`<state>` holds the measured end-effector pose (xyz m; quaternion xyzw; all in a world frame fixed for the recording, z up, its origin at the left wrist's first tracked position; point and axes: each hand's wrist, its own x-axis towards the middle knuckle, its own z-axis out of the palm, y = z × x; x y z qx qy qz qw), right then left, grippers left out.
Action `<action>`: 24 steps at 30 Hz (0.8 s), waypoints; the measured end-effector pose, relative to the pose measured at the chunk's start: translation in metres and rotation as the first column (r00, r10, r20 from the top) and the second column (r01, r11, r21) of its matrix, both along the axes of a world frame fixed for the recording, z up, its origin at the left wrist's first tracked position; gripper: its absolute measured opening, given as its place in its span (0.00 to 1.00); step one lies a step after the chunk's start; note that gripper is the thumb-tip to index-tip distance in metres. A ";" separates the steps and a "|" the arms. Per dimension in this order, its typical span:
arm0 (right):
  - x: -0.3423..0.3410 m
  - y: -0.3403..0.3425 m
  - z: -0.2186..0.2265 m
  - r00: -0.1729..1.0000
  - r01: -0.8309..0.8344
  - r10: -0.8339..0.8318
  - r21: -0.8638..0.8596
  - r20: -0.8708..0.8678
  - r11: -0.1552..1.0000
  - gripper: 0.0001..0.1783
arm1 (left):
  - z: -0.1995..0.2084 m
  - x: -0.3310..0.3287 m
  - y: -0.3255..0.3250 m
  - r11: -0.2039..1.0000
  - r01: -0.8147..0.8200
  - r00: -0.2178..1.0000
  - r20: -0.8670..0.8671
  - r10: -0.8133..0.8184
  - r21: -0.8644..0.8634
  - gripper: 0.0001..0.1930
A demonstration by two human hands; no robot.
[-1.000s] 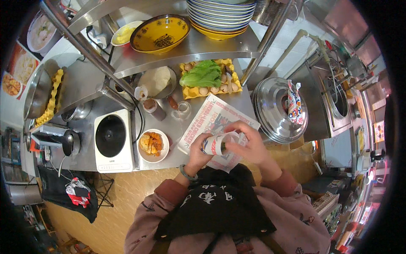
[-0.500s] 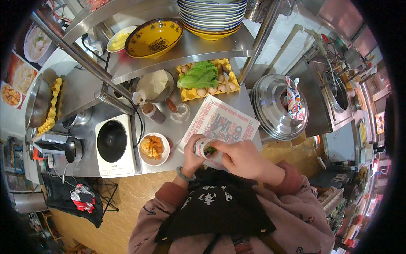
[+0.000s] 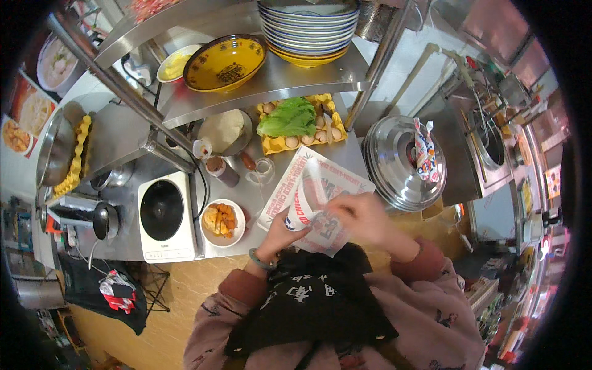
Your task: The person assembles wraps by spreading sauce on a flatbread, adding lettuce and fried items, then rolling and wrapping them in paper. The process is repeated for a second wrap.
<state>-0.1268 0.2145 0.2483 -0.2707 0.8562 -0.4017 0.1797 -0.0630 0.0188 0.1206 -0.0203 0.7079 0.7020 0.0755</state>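
My left hand is closed around the lower end of a rolled paper wrapper, printed in red and blue. The roll narrows into a loose paper tip at its far end. Just to its right, my right hand is smeared by motion, its fingers near the wrapper's side; whether they hold anything does not show. Beneath both hands, printed paper sheets lie flat on the steel counter. What is inside the roll is hidden now. A white bowl of orange-yellow food pieces stands left of my left hand.
Beyond the sheets sits a yellow egg tray with eggs and lettuce. Sauce bottles stand near a round pan. A white cooktop is at left, stacked steel lids at right. A shelf overhangs with stacked plates.
The roll has turned: its end, which showed green leaf inside, no longer faces up, and a paper tip now stretches away. My right hand has moved off that end to the right.
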 end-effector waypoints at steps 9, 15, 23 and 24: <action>-0.004 -0.003 -0.031 0.227 -0.323 0.591 0.513 -0.774 0.795 0.21 | 0.029 -0.004 -0.012 0.605 0.430 0.620 0.268 -0.737 0.670 0.16; -0.018 0.001 -0.057 0.150 -0.311 0.581 0.520 -0.800 0.796 0.17 | 0.021 0.003 -0.010 0.443 0.355 0.532 0.212 -0.820 0.823 0.15; -0.016 -0.003 -0.057 0.255 -0.409 0.755 0.640 -0.604 0.650 0.06 | 0.012 -0.002 -0.020 0.558 0.535 0.443 0.351 -0.825 0.634 0.20; -0.015 -0.003 -0.058 0.258 -0.394 0.800 0.697 -0.542 0.599 0.06 | 0.013 -0.004 -0.021 0.620 0.597 0.459 0.417 -0.785 0.510 0.19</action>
